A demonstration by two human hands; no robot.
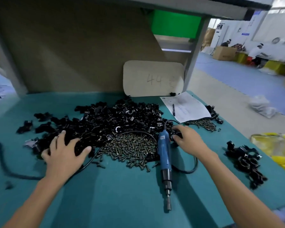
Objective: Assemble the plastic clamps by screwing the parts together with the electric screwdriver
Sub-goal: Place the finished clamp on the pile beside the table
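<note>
A big heap of black plastic clamp parts (pixel 105 119) covers the middle of the green table (pixel 105 195). In front of it lies a pile of dark screws (pixel 132 148). The blue electric screwdriver (pixel 164 160) lies flat on the table, its bit pointing toward me. My left hand (pixel 64 153) rests with spread fingers on the left edge of the heap. Just right of the screwdriver's rear end, my right hand (pixel 186 139) curls its fingers round a black clamp part (pixel 176 134).
A group of assembled black clamps (pixel 245 162) sits at the right, beside a yellow bag (pixel 276 148). A paper sheet with a pen (pixel 186 107) and more screws (pixel 202 124) lie at the back right. A black cable (pixel 0 158) loops at left. Cardboard (pixel 153 78) leans behind.
</note>
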